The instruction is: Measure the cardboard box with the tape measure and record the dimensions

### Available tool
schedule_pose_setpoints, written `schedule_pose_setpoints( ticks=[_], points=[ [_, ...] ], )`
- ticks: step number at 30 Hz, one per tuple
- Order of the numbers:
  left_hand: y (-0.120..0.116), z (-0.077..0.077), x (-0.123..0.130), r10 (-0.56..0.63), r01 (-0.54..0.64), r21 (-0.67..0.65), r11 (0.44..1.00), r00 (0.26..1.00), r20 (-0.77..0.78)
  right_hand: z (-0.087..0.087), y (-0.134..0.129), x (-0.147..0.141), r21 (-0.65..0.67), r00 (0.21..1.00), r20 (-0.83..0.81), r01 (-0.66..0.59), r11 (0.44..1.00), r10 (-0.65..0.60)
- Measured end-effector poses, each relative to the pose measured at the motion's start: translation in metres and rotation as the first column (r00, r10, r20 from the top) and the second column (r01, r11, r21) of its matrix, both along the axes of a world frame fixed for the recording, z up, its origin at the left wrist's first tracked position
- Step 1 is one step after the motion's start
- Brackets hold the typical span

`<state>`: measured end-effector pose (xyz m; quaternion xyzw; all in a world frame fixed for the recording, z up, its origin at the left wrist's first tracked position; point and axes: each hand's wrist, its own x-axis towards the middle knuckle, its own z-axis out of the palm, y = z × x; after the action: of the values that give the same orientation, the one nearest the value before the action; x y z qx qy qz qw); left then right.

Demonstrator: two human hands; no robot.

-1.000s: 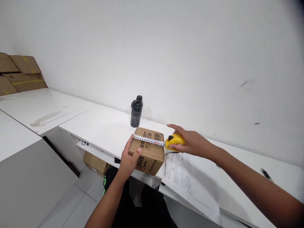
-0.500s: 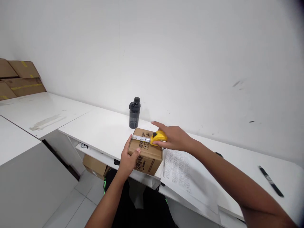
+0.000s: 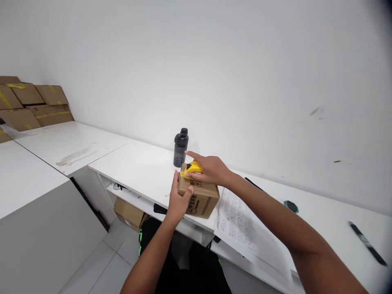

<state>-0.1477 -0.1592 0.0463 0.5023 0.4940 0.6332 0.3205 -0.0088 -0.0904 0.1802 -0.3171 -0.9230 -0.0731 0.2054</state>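
A small brown cardboard box (image 3: 206, 203) with dark printing sits at the table's front edge. My left hand (image 3: 178, 202) grips its left side, the thumb lying on the front top edge. Over the box's top, my right hand (image 3: 212, 170) is closed around a yellow tape measure (image 3: 194, 168), its index finger pointing out toward the bottle. The tape measure lies at the left end of the box top, close to my left fingertips. Hardly any blade shows. Just behind the box stands a dark translucent bottle (image 3: 180, 149).
Handwritten paper sheets (image 3: 237, 220) lie right of the box, overhanging the front edge of the white table (image 3: 143, 157). Farther right are a small dark teal object (image 3: 290, 206) and a black marker (image 3: 367, 243). Cardboard boxes (image 3: 50, 114) are stacked at far left. Another carton (image 3: 128, 214) sits below.
The tape measure in my right hand has slid left along the box top, and its numbered blade no longer stretches across. My left hand still holds the box. The view has shifted slightly left.
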Motion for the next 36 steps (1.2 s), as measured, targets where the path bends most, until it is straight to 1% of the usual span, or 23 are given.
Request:
schedule_pose_setpoints(
  ticks=[4,6,8,9,10,11,12,13,14,15,16,17,18,19,20,21,23,24,26,28,31,34,36],
  points=[
    [0.037,0.002,-0.008,0.015,-0.013,0.024,1.0,0.997,-0.073,-0.006,-0.015,0.057,0.034,0.973,-0.181,0.151,0.988,-0.143],
    [0.058,0.01,-0.01,0.136,-0.127,0.064,0.99,0.978,-0.158,-0.01,-0.026,0.089,0.026,0.926,-0.306,0.24,0.97,-0.221],
    [0.072,0.021,-0.006,0.35,-0.297,0.225,0.928,0.903,-0.251,-0.017,-0.04,0.119,-0.004,0.853,-0.439,0.312,0.95,-0.282],
    [0.075,0.027,0.001,0.391,-0.293,0.331,0.897,0.874,-0.289,-0.021,-0.046,0.131,-0.027,0.808,-0.507,0.333,0.942,-0.3],
    [0.074,0.032,0.011,0.386,-0.236,0.423,0.875,0.866,-0.318,-0.027,-0.052,0.141,-0.053,0.758,-0.575,0.342,0.938,-0.309],
    [0.07,0.036,0.024,0.321,-0.127,0.479,0.868,0.881,-0.348,-0.033,-0.056,0.148,-0.074,0.699,-0.646,0.344,0.936,-0.308],
    [0.064,0.039,0.04,0.189,0.026,0.488,0.873,0.903,-0.386,-0.04,-0.06,0.152,-0.091,0.631,-0.716,0.342,0.935,-0.3],
    [0.057,0.04,0.057,-0.008,0.212,0.444,0.871,0.908,-0.419,-0.048,-0.061,0.153,-0.107,0.556,-0.779,0.337,0.935,-0.29],
    [0.05,0.04,0.076,-0.255,0.418,0.348,0.839,0.867,-0.428,-0.057,-0.061,0.151,-0.12,0.48,-0.831,0.337,0.934,-0.281],
    [0.044,0.039,0.096,-0.503,0.603,0.232,0.764,0.781,-0.371,-0.066,-0.059,0.148,-0.143,0.416,-0.864,0.337,0.931,-0.283],
    [0.041,0.036,0.114,-0.697,0.736,0.13,0.664,0.673,-0.246,-0.076,-0.056,0.143,-0.177,0.367,-0.879,0.34,0.924,-0.303],
    [0.041,0.032,0.13,-0.82,0.824,0.054,0.564,0.566,-0.083,-0.086,-0.052,0.139,-0.215,0.343,-0.877,0.346,0.913,-0.336],
    [0.044,0.026,0.144,-0.863,0.867,0.002,0.498,0.495,0.096,-0.096,-0.046,0.136,-0.241,0.339,-0.866,0.36,0.901,-0.367],
    [0.052,0.02,0.154,-0.851,0.88,-0.032,0.474,0.467,0.239,-0.107,-0.039,0.135,-0.257,0.359,-0.847,0.371,0.893,-0.393],
    [0.063,0.014,0.16,-0.821,0.879,-0.055,0.474,0.464,0.333,-0.118,-0.031,0.138,-0.266,0.399,-0.818,0.377,0.887,-0.415],
    [0.078,0.007,0.163,-0.77,0.854,-0.106,0.51,0.508,0.387,-0.128,-0.021,0.144,-0.276,0.423,-0.786,0.411,0.869,-0.45],
    [0.109,-0.006,0.16,-0.626,0.709,-0.196,0.677,0.696,0.352,-0.144,0.001,0.166,-0.334,0.453,-0.674,0.519,0.787,-0.584],
    [0.123,-0.012,0.155,-0.586,0.646,-0.196,0.738,0.757,0.289,-0.15,0.012,0.179,-0.417,0.432,-0.572,0.579,0.7,-0.698],
    [0.143,-0.024,0.145,-0.536,0.553,-0.183,0.813,0.833,0.138,-0.158,0.032,0.207,-0.567,0.371,-0.292,0.675,0.472,-0.882],
    [0.149,-0.034,0.137,-0.5,0.49,-0.177,0.853,0.866,-0.013,-0.161,0.047,0.227,-0.598,0.35,-0.136,0.717,0.359,-0.927],
    [0.14,-0.039,0.131,-0.458,0.425,-0.179,0.887,0.857,-0.236,-0.166,0.067,0.242,-0.585,0.379,-0.056,0.737,0.338,-0.924],
    [0.127,-0.033,0.132,-0.426,0.374,-0.203,0.905,0.792,-0.438,-0.171,0.083,0.244,-0.582,0.39,-0.017,0.745,0.326,-0.921],
    [0.123,-0.028,0.133,-0.408,0.349,-0.212,0.913,0.759,-0.508,-0.174,0.088,0.245,-0.579,0.374,-0.033,0.749,0.322,-0.927]
  ],
)
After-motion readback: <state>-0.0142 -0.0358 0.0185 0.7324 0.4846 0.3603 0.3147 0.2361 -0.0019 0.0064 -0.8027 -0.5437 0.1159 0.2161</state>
